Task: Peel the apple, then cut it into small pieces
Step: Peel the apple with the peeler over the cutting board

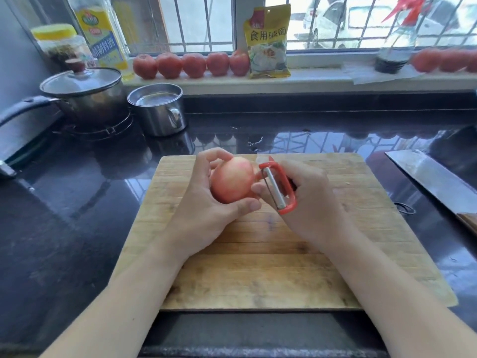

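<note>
A dark glossy countertop (77, 202) carries a wooden cutting board (271, 267), a steel mug (158, 111) and a cleaver (433, 177).

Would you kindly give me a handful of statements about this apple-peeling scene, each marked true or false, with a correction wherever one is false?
1. The left hand holds the apple above the wooden cutting board. True.
2. The right hand holds a green peeler. False: the peeler is red, with a metal blade.
3. The cleaver lies on the cutting board. False: it lies on the dark counter, to the right of the board.
4. The pot at the back left has a glass lid on it. True.
5. A row of tomatoes sits on the windowsill. True.
6. The steel mug is empty. False: it holds water.
</note>
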`<state>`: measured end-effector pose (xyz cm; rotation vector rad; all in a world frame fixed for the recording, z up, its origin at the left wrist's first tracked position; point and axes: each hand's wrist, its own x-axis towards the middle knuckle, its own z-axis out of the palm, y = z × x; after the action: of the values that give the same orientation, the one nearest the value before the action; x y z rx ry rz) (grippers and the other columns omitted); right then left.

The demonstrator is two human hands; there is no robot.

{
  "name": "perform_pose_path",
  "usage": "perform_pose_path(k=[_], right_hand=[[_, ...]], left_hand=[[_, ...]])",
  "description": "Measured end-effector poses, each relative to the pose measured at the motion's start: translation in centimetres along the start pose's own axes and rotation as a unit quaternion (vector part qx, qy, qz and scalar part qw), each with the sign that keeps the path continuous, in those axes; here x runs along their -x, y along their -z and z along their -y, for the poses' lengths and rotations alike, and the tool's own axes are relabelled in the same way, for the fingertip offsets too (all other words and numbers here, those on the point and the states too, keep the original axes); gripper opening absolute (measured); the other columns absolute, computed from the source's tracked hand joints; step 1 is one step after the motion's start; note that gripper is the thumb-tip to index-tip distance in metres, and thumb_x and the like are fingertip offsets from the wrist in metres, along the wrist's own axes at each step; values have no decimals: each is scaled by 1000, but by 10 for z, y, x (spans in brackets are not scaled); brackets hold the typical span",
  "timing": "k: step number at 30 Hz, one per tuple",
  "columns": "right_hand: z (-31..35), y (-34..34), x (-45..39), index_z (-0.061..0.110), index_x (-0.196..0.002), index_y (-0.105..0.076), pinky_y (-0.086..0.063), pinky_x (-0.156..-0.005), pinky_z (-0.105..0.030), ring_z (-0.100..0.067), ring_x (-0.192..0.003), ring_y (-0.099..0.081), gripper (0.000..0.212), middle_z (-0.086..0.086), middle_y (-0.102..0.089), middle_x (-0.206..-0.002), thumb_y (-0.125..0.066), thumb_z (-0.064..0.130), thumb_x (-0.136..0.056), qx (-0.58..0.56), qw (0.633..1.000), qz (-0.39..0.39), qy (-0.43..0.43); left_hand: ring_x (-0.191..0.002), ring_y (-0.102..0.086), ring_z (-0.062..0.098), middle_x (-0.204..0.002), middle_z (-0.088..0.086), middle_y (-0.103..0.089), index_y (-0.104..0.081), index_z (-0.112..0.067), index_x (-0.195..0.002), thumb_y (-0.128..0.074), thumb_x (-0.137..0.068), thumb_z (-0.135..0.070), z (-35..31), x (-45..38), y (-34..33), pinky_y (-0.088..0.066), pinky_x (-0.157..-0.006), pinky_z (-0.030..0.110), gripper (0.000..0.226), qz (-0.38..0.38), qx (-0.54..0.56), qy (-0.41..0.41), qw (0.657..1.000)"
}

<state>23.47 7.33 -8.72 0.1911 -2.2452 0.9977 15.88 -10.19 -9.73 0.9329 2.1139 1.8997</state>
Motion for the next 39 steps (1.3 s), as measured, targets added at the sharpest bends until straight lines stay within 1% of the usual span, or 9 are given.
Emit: perform_pose_path(k=[8,15,18,22,25,29,34,37,39], right_hand=[[-5,1,2,30,-81,-64,-36,-57,-8,-3,-56,-53,26,17,-56,-64,-76,9,-89,4,1000,-9,9],[-11,13,-4,28,-68,-58,-37,-52,-16,-7,-53,-51,30,11,-52,-55,-69,15,-92,49,993,-72,-77],[-25,24,-1,31,-74,-63,-39,-58,-12,-1,-57,-55,24,15,-57,-62,-75,19,-91,132,986,-7,-102],[-21,29,2,19,-75,-63,-38,-60,-29,-11,-59,-49,20,17,-51,-64,-67,16,-94,231,973,15,-17],[-19,26,2,18,-93,-73,-40,-67,-34,-16,-67,-48,18,13,-50,-70,-62,4,-92,270,962,30,0],[-22,23,3,17,-94,-72,-44,-74,-39,-20,-71,-51,13,8,-52,-73,-62,10,-91,316,948,34,-26],[-11,21,4,15,-104,-72,-45,-72,-40,-25,-76,-61,14,2,-71,-86,-59,13,-98,302,951,-32,63],[0,9,1,13,-116,-70,-40,-70,-40,-28,-75,-57,21,0,-66,-82,-59,13,-98,386,916,-39,100],[6,4,-4,12,-115,-69,-37,-69,-40,-27,-72,-52,25,0,-58,-75,-63,4,-92,440,890,-41,108]], left_hand=[[-104,-64,8,-124,-10,-55,-46,-41,-121,-92,-65,-28,-6,4,-7,-52,-82,17,74,-14,-41,-30,999],[-106,-71,20,-124,4,-67,-53,-36,-131,-90,-75,-29,-8,4,2,-58,-83,31,67,22,84,30,996],[-103,-71,22,-118,1,-70,-47,-25,-133,-80,-71,-28,-6,0,5,-57,-73,34,70,30,226,104,968],[-105,-65,29,-121,8,-67,-52,-9,-133,-68,-76,-22,-4,-6,10,-50,-82,54,60,31,283,111,952],[-107,-60,35,-122,14,-62,-50,0,-141,-54,-84,-16,-5,-7,13,-49,-91,64,59,24,293,127,947],[-106,-66,31,-127,9,-64,-61,-18,-134,-55,-85,-20,-3,-6,10,-58,-86,57,50,8,292,154,944],[-107,-69,26,-130,9,-67,-65,-29,-125,-67,-89,-41,1,-6,4,-57,-80,46,38,8,225,143,964],[-102,-68,24,-122,9,-70,-67,-26,-122,-67,-88,-52,-2,-6,1,-56,-82,44,42,4,213,135,968],[-93,-65,25,-114,13,-69,-67,-18,-120,-57,-96,-54,-6,-7,1,-53,-70,41,44,9,213,126,969]])
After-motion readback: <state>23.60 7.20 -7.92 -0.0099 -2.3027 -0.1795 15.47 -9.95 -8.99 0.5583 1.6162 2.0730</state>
